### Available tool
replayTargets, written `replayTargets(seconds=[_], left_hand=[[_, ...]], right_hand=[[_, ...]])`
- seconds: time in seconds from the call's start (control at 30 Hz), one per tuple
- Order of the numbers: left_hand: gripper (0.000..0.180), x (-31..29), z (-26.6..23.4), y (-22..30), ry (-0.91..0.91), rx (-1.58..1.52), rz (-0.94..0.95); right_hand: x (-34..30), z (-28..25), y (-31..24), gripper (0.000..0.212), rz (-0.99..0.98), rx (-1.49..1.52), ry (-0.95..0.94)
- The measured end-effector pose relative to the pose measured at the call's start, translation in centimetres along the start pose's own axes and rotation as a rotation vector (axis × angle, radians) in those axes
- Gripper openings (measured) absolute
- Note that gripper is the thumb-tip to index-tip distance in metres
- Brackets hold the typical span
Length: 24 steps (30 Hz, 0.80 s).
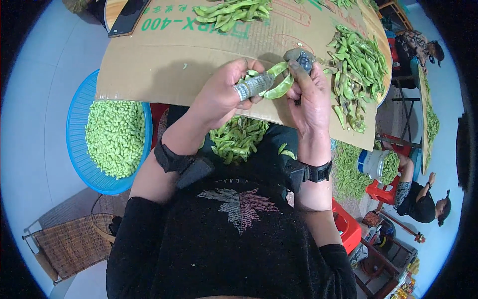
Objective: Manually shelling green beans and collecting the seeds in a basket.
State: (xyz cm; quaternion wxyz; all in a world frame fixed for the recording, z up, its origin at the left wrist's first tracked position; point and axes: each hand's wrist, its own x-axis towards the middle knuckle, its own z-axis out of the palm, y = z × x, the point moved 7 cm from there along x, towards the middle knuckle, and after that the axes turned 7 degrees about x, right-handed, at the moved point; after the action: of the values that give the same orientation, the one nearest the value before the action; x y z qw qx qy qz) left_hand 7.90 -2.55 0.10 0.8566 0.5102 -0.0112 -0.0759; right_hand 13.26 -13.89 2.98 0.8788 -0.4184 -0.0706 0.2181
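Landmark: cardboard sheet (159, 55), laid over the wooden table (115, 9); all places below refer to it.
Opened pod (281, 89): green, parted into two curved pieces; held between the hands over the sheet's near edge.
Left hand (226, 89): over the near edge; fingers curled closed around one end of the opened pod; one digit wears a grey patterned wrap (255, 85).
Right hand (314, 94): over the near edge, right of the left hand; thumb and fingers curled nearly together at the pod's other end; firmness of hold cannot be told; a dark covering (304, 61) sits on one digit.
Pod heap, right (361, 65): on the sheet's right side, some pods browned.
Pod heap, far (234, 14): on the sheet's far part.
Lap pods (236, 139): below the near edge, on the person's lap.
Blue basket (74, 144): left of the sheet's near corner; contains shelled beans (114, 134).
Phone (128, 17): at the sheet's far left corner.
White bucket (367, 162): beyond the sheet's near right corner, pods at its mouth.
Co-worker (420, 204): seated, well right of the sheet.
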Motion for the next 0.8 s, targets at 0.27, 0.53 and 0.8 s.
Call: replayTargets(seconds=[0.27,0.53,0.8], left_hand=[[0.026,-0.9,-0.4,-0.7,-0.110,-0.231,-0.116],[0.022,-9.8,-9.0,5.7,0.548,0.323,0.114],[0.022,-23.5,-19.4,6.0,0.974,1.390,-0.260]], right_hand=[[-0.1,1.8,-1.2,0.011,-0.134,-0.340,0.030],[0.1,1.6,1.5,0.013,-0.144,-1.390,-0.491],[2.4,3.5,-1.1,0.020,-0.068,-1.378,-0.397]])
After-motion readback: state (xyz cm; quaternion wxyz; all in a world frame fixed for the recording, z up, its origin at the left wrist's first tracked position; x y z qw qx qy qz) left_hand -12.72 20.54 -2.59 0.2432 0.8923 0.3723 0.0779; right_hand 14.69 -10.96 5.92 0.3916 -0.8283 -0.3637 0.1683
